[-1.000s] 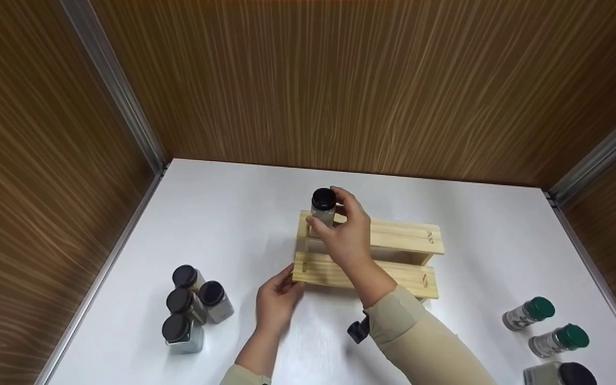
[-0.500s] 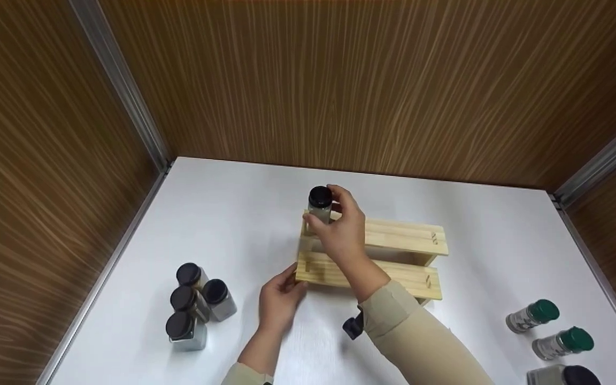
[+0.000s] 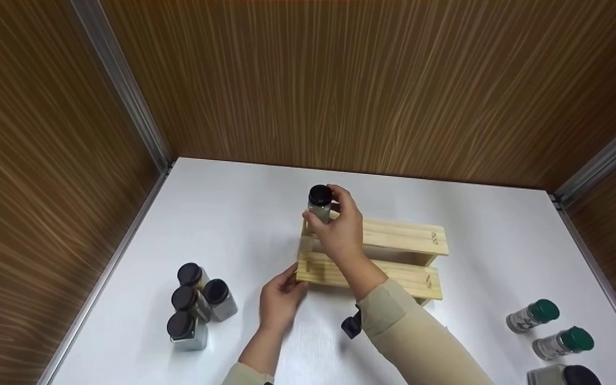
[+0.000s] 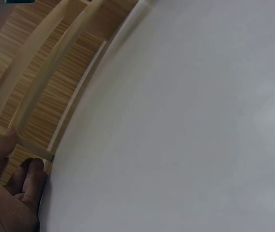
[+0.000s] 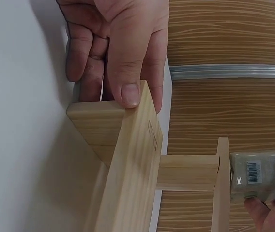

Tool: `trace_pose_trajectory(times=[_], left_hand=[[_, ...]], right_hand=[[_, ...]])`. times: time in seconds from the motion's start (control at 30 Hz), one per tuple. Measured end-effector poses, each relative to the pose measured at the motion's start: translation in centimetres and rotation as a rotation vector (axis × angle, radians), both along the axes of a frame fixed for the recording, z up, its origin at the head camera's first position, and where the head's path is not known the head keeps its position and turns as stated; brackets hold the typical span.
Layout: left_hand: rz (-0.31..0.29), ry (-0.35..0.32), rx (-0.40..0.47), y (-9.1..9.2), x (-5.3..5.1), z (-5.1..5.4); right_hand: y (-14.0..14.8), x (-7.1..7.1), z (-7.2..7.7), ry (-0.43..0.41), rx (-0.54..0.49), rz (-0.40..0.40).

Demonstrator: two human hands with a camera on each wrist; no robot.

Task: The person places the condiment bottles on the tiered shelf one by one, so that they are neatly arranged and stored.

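A two-tier wooden spice rack (image 3: 401,234) stands mid-table. My right hand (image 3: 344,230) holds a clear spice jar (image 3: 318,212) with a black lid, upright over the left end of the back, upper shelf. In the right wrist view the jar (image 5: 246,169), with a barcode label, has its base against that shelf, or very nearly. At the rack's front left corner, my left hand (image 3: 277,303) grips the end of the lower shelf. Its thumb lies along the board edge with fingers behind the side piece, as the left hand (image 5: 132,43) shows in the right wrist view.
Several black-lidded jars (image 3: 186,297) cluster on the white table (image 3: 233,214) to the left. At the right are two green-lidded shakers (image 3: 532,315) and a black-lidded jar (image 3: 548,375). Wood-grain panels (image 3: 313,85) wall the back and sides.
The jar and right hand have shifted very slightly left over the upper shelf. My left hand keeps its grip on the rack. The head view has moved a little.
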State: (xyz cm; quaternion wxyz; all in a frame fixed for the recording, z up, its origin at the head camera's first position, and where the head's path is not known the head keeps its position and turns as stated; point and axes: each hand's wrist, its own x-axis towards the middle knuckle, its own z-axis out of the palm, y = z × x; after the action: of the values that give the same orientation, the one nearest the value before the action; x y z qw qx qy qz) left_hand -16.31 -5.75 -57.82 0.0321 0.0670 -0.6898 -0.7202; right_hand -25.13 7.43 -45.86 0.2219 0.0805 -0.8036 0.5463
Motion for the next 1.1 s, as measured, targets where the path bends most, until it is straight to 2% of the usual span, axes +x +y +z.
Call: trace_pose_trajectory(times=[0.3,0.57,0.73,0.9,1.1], left_hand=[[-0.009,0.013,0.018,0.1,0.1,0.0],[0.005,-0.002,0.032,-0.1,0.1,-0.1],[0.001,0.000,0.028,0.0,0.0,-0.1],[0.002,-0.002,0.026,-0.2,0.3,0.0],[-0.002,-0.005,-0.003,-0.5,0.4,0.0]], right_hand=[[-0.1,0.3,0.1,-0.016,0.010,-0.006],[-0.5,0.0,-0.1,-0.006,0.014,-0.007],[0.0,0.0,0.1,-0.061,-0.001,0.023],[0.5,0.7,0.0,-0.136,-0.037,0.064],[1.5,2.4,-0.1,-0.144,-0.129,0.045]])
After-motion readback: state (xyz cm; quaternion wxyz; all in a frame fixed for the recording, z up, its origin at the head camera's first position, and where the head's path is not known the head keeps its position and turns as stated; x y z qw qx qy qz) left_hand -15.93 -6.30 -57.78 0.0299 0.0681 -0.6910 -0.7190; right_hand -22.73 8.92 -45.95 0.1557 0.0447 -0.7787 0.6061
